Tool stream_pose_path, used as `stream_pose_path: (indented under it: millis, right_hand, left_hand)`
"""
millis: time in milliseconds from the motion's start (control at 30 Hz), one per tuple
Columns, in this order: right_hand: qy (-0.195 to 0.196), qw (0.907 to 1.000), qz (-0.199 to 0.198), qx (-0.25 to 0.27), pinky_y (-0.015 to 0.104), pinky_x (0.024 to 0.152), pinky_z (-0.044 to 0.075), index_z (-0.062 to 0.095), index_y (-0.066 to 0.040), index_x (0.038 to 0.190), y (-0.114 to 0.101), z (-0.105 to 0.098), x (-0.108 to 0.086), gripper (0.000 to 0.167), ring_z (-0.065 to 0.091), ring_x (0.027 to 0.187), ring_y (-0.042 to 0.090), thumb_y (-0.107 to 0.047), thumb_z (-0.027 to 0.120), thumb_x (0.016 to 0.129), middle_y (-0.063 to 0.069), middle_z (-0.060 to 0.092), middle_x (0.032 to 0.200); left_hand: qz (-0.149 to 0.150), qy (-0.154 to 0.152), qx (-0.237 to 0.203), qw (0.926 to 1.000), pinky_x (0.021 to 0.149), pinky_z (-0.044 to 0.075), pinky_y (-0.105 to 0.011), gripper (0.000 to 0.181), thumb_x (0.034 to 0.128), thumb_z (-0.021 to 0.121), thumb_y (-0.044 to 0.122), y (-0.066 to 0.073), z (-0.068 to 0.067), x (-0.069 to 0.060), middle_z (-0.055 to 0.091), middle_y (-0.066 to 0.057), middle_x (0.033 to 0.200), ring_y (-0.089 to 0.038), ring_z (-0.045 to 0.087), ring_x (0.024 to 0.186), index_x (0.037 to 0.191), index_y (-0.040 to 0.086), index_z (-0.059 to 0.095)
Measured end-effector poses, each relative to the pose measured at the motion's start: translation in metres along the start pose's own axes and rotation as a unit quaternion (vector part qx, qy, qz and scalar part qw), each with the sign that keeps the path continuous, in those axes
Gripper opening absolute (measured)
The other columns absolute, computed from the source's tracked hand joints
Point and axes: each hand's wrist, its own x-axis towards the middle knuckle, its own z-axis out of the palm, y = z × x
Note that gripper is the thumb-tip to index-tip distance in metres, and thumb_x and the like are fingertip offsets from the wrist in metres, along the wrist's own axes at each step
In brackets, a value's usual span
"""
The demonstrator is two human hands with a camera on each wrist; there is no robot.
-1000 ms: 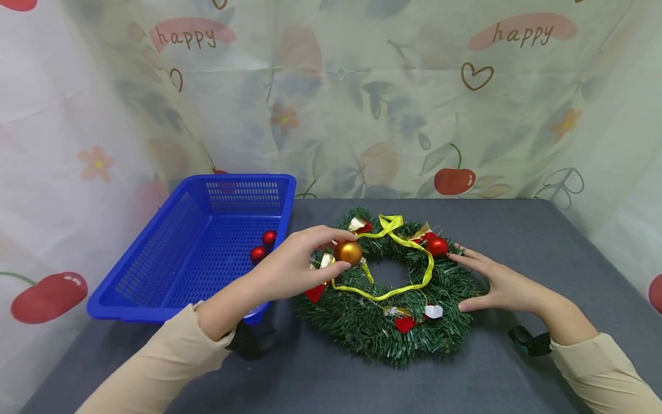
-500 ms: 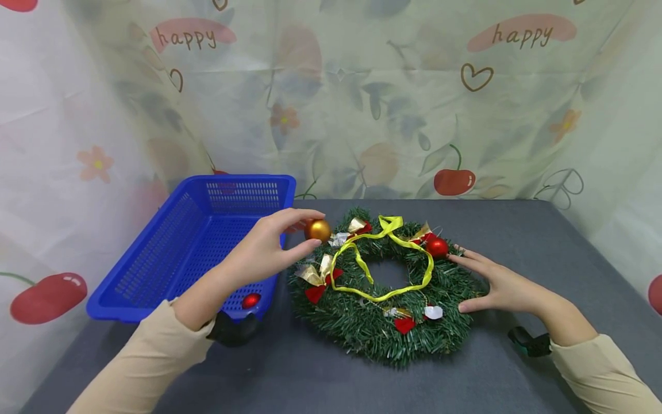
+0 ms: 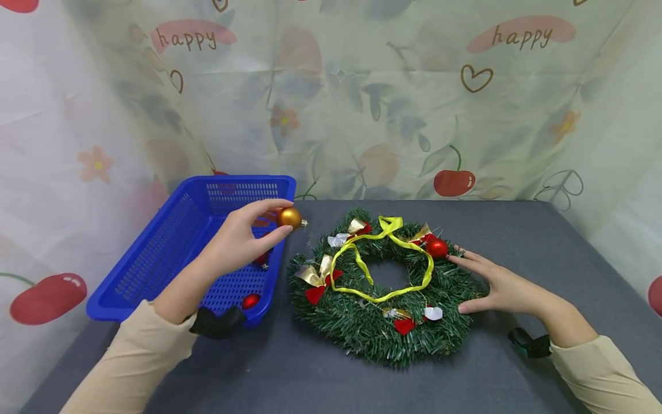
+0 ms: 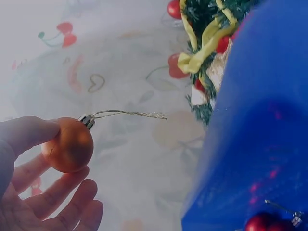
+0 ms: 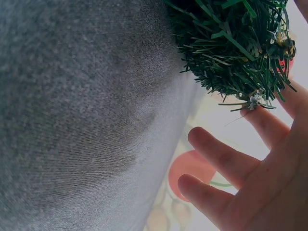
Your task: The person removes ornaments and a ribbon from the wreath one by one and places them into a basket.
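Observation:
A gold bauble (image 3: 289, 217) is pinched between the thumb and fingers of my left hand (image 3: 239, 237), over the right rim of the blue basket (image 3: 129, 253). In the left wrist view a metal cap and a thin gold loop of string (image 4: 130, 113) trail from the bauble (image 4: 72, 147). My right hand (image 3: 504, 287) rests with spread fingers against the right edge of the green wreath (image 3: 383, 339). Near its fingertips sits a red bauble (image 3: 437, 248) on the wreath. A yellow ribbon (image 3: 383, 298) lies looped over the wreath, among red, gold and white bows.
Inside the basket, a red bauble (image 3: 251, 301) lies near the front right corner, and more red shows partly behind my left hand. The grey table (image 3: 310, 379) runs back to a printed curtain (image 3: 341, 115).
My left hand has moved left with the gold bauble, from over the wreath's left side to the basket's right rim. The right hand and the wreath have stayed in place.

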Motion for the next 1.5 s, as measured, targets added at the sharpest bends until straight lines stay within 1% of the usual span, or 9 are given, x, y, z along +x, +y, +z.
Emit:
stream_pose_path:
  millis: [167, 367, 667, 967, 1233, 1500]
  right_hand:
    - [0.0, 1.0, 0.0, -0.001, 0.069, 0.091, 0.034, 0.033, -0.012, 0.145, 0.001, 0.0, 0.0, 0.091, 0.026, 0.132, 0.054, -0.045, 0.076, 0.072, 0.029, 0.019, 0.15]
    - [0.003, 1.0, -0.003, -0.003, 0.069, 0.091, 0.034, 0.033, -0.013, 0.145, 0.001, 0.001, -0.001, 0.091, 0.026, 0.131, 0.053, -0.045, 0.076, 0.072, 0.029, 0.019, 0.15]
    - [0.002, 1.0, -0.002, -0.002, 0.069, 0.091, 0.035, 0.032, -0.013, 0.145, 0.001, 0.001, -0.001, 0.091, 0.027, 0.131, 0.054, -0.045, 0.076, 0.072, 0.028, 0.018, 0.15]
    - [-0.001, 1.0, 0.0, -0.001, 0.069, 0.091, 0.035, 0.032, -0.014, 0.146, 0.001, 0.001, -0.001, 0.091, 0.026, 0.131, 0.054, -0.045, 0.076, 0.072, 0.029, 0.017, 0.151]
    - [-0.002, 1.0, -0.001, 0.001, 0.069, 0.091, 0.034, 0.032, -0.013, 0.146, 0.0, 0.0, -0.001, 0.092, 0.025, 0.132, 0.053, -0.045, 0.076, 0.072, 0.028, 0.017, 0.151]
    - [0.0, 1.0, -0.003, 0.001, 0.068, 0.092, 0.034, 0.032, -0.014, 0.146, 0.0, 0.0, -0.002, 0.091, 0.025, 0.132, 0.052, -0.045, 0.076, 0.072, 0.027, 0.018, 0.151]
  left_hand:
    - [-0.019, 0.006, -0.004, 0.9998, 0.094, 0.048, -0.047, 0.039, 0.0893, 0.063, 0.017, -0.009, -0.005, 0.0, 0.063, -0.013, 0.118, -0.027, 0.06, 0.106, 0.126, 0.008, 0.056]
    - [-0.033, 0.012, -0.009, 0.9994, 0.096, 0.048, -0.047, 0.039, 0.0893, 0.063, 0.018, -0.017, -0.011, 0.0, 0.063, -0.014, 0.117, -0.028, 0.061, 0.106, 0.126, 0.009, 0.056]
    - [-0.051, 0.023, 0.003, 0.9984, 0.096, 0.047, -0.047, 0.04, 0.0899, 0.062, 0.02, -0.028, -0.018, 0.002, 0.061, -0.016, 0.12, -0.03, 0.061, 0.107, 0.127, 0.007, 0.055]
    - [-0.082, 0.015, 0.017, 0.9964, 0.093, 0.048, -0.049, 0.041, 0.0913, 0.06, 0.025, -0.04, -0.024, 0.004, 0.059, -0.018, 0.124, -0.035, 0.059, 0.11, 0.129, 0.009, 0.053]
    - [-0.094, 0.015, 0.028, 0.995, 0.092, 0.048, -0.05, 0.042, 0.0923, 0.058, 0.024, -0.049, -0.03, 0.008, 0.057, -0.02, 0.126, -0.036, 0.057, 0.112, 0.13, 0.007, 0.051]
    - [-0.107, 0.011, 0.034, 0.9936, 0.092, 0.048, -0.049, 0.043, 0.092, 0.059, 0.025, -0.059, -0.033, 0.013, 0.058, -0.02, 0.124, -0.035, 0.058, 0.111, 0.129, 0.005, 0.051]
